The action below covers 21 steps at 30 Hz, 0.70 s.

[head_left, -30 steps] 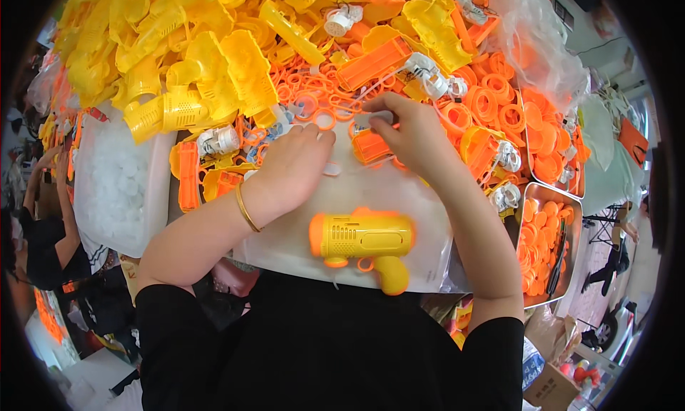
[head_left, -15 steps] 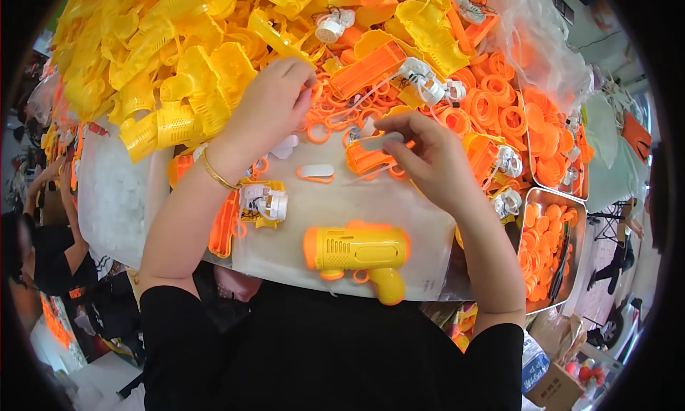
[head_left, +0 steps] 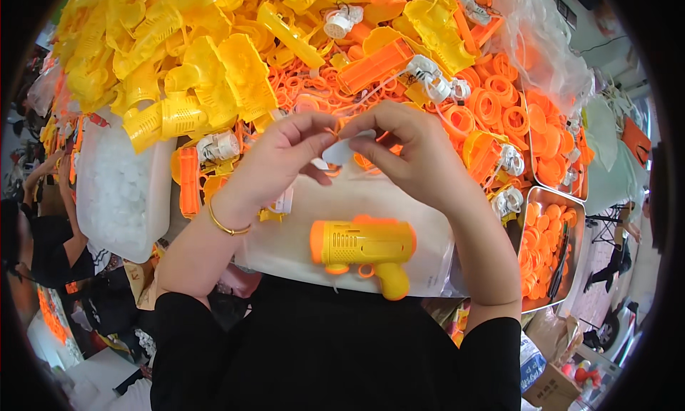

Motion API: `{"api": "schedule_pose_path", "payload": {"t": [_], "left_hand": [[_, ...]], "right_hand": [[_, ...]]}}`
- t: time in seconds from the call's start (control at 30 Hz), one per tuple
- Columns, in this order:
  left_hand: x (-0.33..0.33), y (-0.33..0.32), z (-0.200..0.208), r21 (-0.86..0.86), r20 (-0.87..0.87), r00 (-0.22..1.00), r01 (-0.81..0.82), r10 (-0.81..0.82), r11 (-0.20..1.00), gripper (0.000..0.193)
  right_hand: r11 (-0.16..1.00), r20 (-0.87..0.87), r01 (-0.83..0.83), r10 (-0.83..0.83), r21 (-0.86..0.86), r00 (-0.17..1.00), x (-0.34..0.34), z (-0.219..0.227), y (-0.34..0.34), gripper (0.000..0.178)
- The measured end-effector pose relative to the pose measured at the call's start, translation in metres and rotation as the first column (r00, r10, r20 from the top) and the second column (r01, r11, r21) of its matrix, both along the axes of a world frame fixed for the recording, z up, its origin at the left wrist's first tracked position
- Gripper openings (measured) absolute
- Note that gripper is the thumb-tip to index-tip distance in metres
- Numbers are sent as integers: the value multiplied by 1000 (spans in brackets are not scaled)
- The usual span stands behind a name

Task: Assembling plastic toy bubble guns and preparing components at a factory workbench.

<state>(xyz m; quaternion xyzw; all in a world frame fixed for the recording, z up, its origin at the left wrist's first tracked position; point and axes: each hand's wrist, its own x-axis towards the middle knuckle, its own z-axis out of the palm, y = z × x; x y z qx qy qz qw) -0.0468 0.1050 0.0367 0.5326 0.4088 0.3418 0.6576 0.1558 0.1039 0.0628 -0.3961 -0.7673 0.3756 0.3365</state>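
Note:
My right hand (head_left: 410, 150) pinches a flat, pale white piece (head_left: 338, 153) with a rounded edge between thumb and fingers. Close against it, my left hand (head_left: 282, 158) has thumb and forefinger pinched on a small orange piece, mostly hidden by the fingertips. Both hands meet above the table, just in front of the heap of small orange rings (head_left: 300, 90). Nearer to me, a yellow toy gun (head_left: 367, 243) with orange ends and trigger lies on its side on the pale work surface (head_left: 285, 247).
Yellow shell halves (head_left: 178, 47) are heaped at the far left. White motor units with wires (head_left: 427, 79) lie among orange parts. On the right, a metal tray (head_left: 579, 268) holds orange discs and a dark tool; a white tub (head_left: 89, 211) stands at left.
My left hand has come back from the orange ring heap toward my right hand, a small orange piece at its fingertips. My right hand has shifted slightly left with the pale piece.

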Motion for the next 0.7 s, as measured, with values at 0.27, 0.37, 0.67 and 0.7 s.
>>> {"api": "schedule_pose_path", "payload": {"t": [0.27,0.37,0.67,0.7], "left_hand": [[2,-28,3,-213,406,903,245,-143,946,39],[3,-28,8,-237,432,881,316,-192,919,37],[7,-37,8,-249,433,882,317,-187,915,32],[9,-37,11,-249,437,879,321,-190,914,32]], "right_hand": [[931,-81,-44,15,-362,997,9,16,-11,17],[895,-170,-64,-13,-441,985,6,13,-15,16],[936,-45,32,-51,-351,998,14,20,-34,12],[960,4,59,-60,-274,998,13,20,-35,11]]}}
